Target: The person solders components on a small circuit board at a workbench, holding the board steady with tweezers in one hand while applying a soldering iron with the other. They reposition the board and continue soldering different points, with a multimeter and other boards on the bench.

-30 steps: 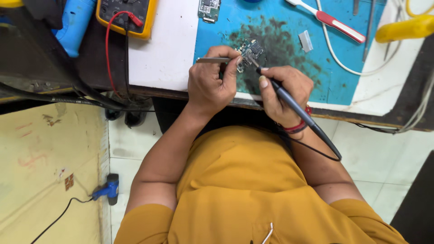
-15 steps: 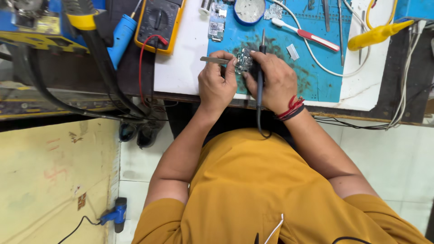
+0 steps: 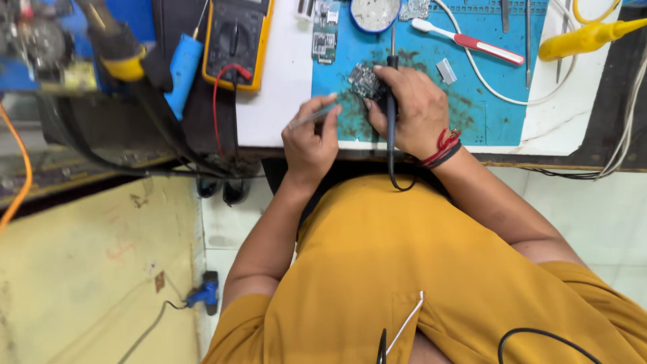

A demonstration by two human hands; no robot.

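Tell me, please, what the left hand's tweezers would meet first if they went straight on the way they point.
Likely the small circuit board on the blue mat, by the right hand; the left hand aims its tweezers there, though depth is unclear.

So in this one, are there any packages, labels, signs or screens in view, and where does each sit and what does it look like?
Multimeter: at the left edge of the white bench top, upper left of the left hand; dark body in a yellow-orange casing, round dial, red lead. Its screen is cut off at the top.
No packages, signs or labels can be made out.
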